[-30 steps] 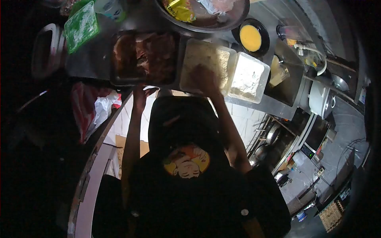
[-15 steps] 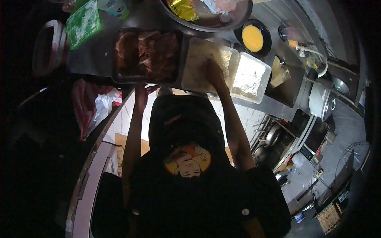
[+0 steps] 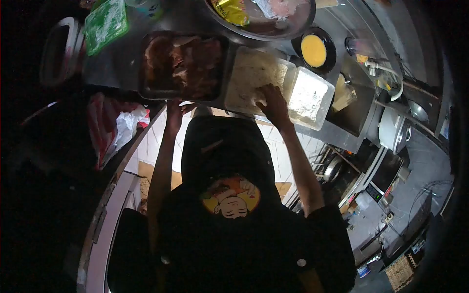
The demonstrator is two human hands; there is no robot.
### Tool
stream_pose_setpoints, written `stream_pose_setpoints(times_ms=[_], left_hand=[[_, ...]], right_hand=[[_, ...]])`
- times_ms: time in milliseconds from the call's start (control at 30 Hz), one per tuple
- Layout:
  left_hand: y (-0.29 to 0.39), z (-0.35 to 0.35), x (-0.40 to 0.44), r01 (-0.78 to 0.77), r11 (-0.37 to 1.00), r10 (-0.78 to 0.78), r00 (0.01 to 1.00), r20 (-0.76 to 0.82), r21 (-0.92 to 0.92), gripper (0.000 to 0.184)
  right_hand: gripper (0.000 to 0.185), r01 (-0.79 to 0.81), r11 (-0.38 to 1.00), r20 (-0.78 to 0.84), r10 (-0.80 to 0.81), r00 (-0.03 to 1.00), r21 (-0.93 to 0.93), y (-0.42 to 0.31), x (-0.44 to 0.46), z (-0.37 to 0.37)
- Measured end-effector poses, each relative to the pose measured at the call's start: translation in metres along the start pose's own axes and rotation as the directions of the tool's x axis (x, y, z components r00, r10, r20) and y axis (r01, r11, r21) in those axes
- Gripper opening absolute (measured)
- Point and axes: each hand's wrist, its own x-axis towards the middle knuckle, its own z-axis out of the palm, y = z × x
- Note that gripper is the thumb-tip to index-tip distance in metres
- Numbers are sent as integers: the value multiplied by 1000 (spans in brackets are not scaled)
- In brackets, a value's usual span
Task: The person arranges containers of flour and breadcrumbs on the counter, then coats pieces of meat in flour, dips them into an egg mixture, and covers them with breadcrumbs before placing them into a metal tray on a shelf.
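My right hand [image 3: 274, 103] is over the front right part of a pale tray [image 3: 229, 97] that holds beige, crumb-like powder. Its fingers are curved and the thumb stands apart, with nothing visible between them. My left hand [image 3: 175, 110] is at the front edge of a black tray [image 3: 143, 88], fingers apart; whether it grips the rim I cannot tell. Reddish-brown pieces that look like meat [image 3: 181, 61] fill the black tray. To the right of the crumb tray is a white container [image 3: 328, 105] with white powder, and behind it a dark bowl [image 3: 330, 45] of yellow liquid [image 3: 313, 51].
A large metal basin [image 3: 273, 36] with a yellow packet [image 3: 232, 12] and plastic bags sits at the back. On the left are a green board [image 3: 106, 27] dusted white and a red-and-white plastic bag [image 3: 122, 129]. A sink [image 3: 354, 117] and faucet [image 3: 398, 90] are on the right.
My right hand has drawn back toward me and slightly right, up off the crumbs, and its fingers now show. My left hand stays at the black tray's front edge.
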Motion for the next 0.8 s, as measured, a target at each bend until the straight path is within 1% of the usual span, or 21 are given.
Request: stream_pose_setpoints(times_ms=[33, 67, 100, 133, 167, 200, 233, 267, 300, 367, 400, 467, 500, 533, 567, 600, 633, 667, 700, 767, 800], left_hand=[[2, 1, -1, -2, 1000, 2, 1000, -5, -1, 48], [12, 10, -3, -15, 1000, 15, 1000, 6, -1, 47], [15, 14, -4, -27, 1000, 27, 999, 17, -2, 47], [18, 18, -5, -27, 1000, 27, 999, 17, -2, 47], [18, 19, -4, -14, 999, 13, 1000, -23, -36, 44], [19, 20, -3, -3, 998, -2, 998, -64, -70, 41], [19, 20, -3, -2, 998, -2, 998, -64, -69, 41], [19, 19, -2, 40, 997, -46, 995, -92, -64, 39], [19, 19, -1, 82, 995, -89, 989, -120, -62, 36], [14, 13, 2, 95, 993, -101, 990, -95, -75, 35], [10, 9, 3, 111, 990, -117, 991, -68, -84, 35], [4, 4, 6, 129, 983, -141, 986, -93, -128, 35], [2, 2, 7, 147, 974, -167, 979, -113, -170, 35], [0, 1, 6, 147, 974, -168, 979, -112, -170, 35], [1, 3, 5, 102, 978, -121, 987, -101, -180, 36], [2, 4, 3, 56, 980, -74, 993, -92, -191, 36], [3, 5, 2, 56, 980, -74, 993, -92, -191, 36], [6, 8, 0, 41, 991, -51, 996, -80, -129, 38], [9, 12, -2, 27, 997, -31, 998, -61, -67, 42], [12, 16, -3, -4, 997, 1, 999, -44, -76, 42], [13, 15, -4, -35, 996, 32, 999, -35, -85, 42]], right_hand=[[44, 136, 988, 11, -136, 991, -74, 10, -3, 4], [48, 190, 972, 24, -189, 982, -139, 14, -5, 2], [48, 191, 972, 26, -190, 982, -138, 15, -5, 4], [52, 218, 954, 19, -218, 976, -205, 18, -3, 5], [55, 241, 932, 14, -246, 969, -270, 18, 0, 4], [55, 241, 933, 14, -246, 969, -269, 20, 4, 3], [54, 260, 944, 44, -256, 966, -205, 22, 10, 0], [53, 276, 951, 74, -268, 960, -138, 26, 15, 0], [53, 278, 951, 75, -270, 960, -138, 30, 17, -1], [50, 395, 884, 53, -395, 917, -249, 35, 23, -4], [50, 399, 882, 56, -399, 915, -249, 35, 24, -4], [41, 299, 954, -132, -293, 947, 29, 37, 24, -6], [41, 299, 954, -131, -293, 947, 28, 37, 23, -6], [44, 276, 960, -125, -279, 952, -37, 37, 21, -6], [48, 253, 962, -119, -264, 957, -103, 36, 20, -6], [48, 253, 962, -119, -264, 957, -102, 32, 17, -2], [51, 261, 918, -67, -293, 954, -300, 26, 14, 4], [54, 266, 834, -12, -310, 951, -484, 23, 11, 9], [54, 261, 834, -14, -305, 952, -485, 24, 11, 8], [63, 326, 870, -5, -353, 936, -370, 28, 18, 9], [63, 324, 872, -9, -352, 936, -367, 29, 22, 10]])
